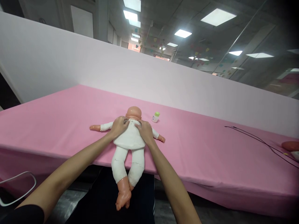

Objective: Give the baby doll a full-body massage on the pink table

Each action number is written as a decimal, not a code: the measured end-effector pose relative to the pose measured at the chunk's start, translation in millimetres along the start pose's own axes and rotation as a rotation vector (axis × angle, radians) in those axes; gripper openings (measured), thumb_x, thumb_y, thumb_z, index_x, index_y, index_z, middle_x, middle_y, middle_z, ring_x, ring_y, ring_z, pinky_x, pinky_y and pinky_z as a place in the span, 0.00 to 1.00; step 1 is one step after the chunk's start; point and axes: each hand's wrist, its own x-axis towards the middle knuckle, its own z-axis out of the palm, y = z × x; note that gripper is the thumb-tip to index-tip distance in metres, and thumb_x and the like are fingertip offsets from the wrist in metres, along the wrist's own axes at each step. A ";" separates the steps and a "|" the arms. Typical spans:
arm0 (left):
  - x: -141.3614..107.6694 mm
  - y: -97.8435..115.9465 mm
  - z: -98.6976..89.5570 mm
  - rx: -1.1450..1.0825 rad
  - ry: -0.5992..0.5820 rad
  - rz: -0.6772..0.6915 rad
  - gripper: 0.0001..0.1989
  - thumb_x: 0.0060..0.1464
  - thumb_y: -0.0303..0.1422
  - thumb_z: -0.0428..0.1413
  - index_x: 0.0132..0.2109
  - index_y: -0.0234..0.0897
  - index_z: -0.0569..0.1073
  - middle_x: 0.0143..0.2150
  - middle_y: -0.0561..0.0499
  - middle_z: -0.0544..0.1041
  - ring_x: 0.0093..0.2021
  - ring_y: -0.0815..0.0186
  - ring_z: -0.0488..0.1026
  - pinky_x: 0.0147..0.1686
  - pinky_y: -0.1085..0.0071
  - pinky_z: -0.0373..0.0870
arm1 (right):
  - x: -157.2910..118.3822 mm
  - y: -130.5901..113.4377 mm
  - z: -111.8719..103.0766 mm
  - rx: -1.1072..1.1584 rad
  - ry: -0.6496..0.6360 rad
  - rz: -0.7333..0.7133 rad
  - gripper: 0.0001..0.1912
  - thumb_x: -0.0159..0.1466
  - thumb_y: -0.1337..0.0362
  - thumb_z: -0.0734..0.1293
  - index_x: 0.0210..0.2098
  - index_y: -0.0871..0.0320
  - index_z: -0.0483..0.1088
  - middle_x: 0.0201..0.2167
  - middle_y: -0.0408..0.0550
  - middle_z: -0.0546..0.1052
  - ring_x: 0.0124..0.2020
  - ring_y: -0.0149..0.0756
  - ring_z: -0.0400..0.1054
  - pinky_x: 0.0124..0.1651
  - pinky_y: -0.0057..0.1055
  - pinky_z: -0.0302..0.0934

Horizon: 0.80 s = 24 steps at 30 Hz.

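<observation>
"Two hands on the doll (130, 140), yes?"

"Yes. The left hand (119, 127) lies over its left shoulder area, partly curled, thumb angled in toward the middle of the upper body."

"And the right hand (144, 130)?"

"Mirrors it on the right side: half closed, thumb inward, just below the head (134, 112). Both touch the doll; whether either grips it firmly, I can't tell."

"Where does the doll lie?"

"Flat on the pink cloth (193, 146), head away from the person, arms spread to both sides. Its legs (119, 158) reach past the near edge, so the feet (123, 194) are over the person's dark lap (93, 202)."

"What else is near?"

"A bottle (156, 117) with a green cap, upright or slightly tilted, just right of the doll's head. Well right of the doll, dark cables (257, 138) run toward a brown and white thing (291, 147), cut off by the frame."

"Beyond the head?"

"A pale wall (163, 81), with ceiling lights (218, 17) above it. Low on the doll's left, a white loop (32, 183)."
</observation>
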 end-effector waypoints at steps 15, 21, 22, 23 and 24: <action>8.7 12.5 0.4 0.440 -0.244 -0.038 0.11 0.63 0.37 0.58 0.33 0.39 0.77 0.35 0.44 0.81 0.39 0.53 0.77 0.38 0.62 0.65 | 4.8 9.4 15.4 -0.218 -0.096 0.075 0.12 0.73 0.67 0.64 0.36 0.58 0.78 0.38 0.52 0.82 0.40 0.42 0.72 0.41 0.33 0.55; -16.5 15.2 -22.4 0.281 -0.221 0.215 0.10 0.63 0.33 0.55 0.32 0.39 0.75 0.39 0.44 0.79 0.38 0.57 0.75 0.41 0.64 0.67 | -16.4 -1.8 -10.7 -0.027 -0.033 -0.081 0.06 0.72 0.69 0.67 0.39 0.59 0.77 0.42 0.53 0.82 0.44 0.42 0.73 0.47 0.33 0.60; -19.3 16.1 -22.6 0.258 -0.241 0.223 0.10 0.62 0.33 0.55 0.31 0.39 0.75 0.37 0.45 0.78 0.36 0.58 0.74 0.41 0.64 0.67 | -19.1 -3.8 -9.9 0.013 -0.036 -0.103 0.05 0.71 0.69 0.68 0.41 0.59 0.78 0.44 0.53 0.82 0.45 0.42 0.74 0.48 0.33 0.61; -20.8 17.4 -21.8 0.251 -0.267 0.219 0.10 0.62 0.33 0.55 0.31 0.39 0.75 0.33 0.46 0.77 0.34 0.59 0.73 0.40 0.65 0.67 | -20.8 -5.5 -7.5 0.036 -0.058 -0.107 0.05 0.71 0.70 0.68 0.43 0.59 0.78 0.44 0.52 0.82 0.45 0.42 0.74 0.47 0.32 0.61; -20.7 19.0 -20.0 0.262 -0.290 0.206 0.11 0.61 0.33 0.56 0.29 0.40 0.75 0.29 0.47 0.76 0.32 0.60 0.72 0.39 0.65 0.67 | -21.5 -6.7 -4.2 0.038 -0.091 -0.094 0.05 0.70 0.70 0.68 0.43 0.59 0.78 0.43 0.52 0.82 0.43 0.41 0.75 0.46 0.32 0.61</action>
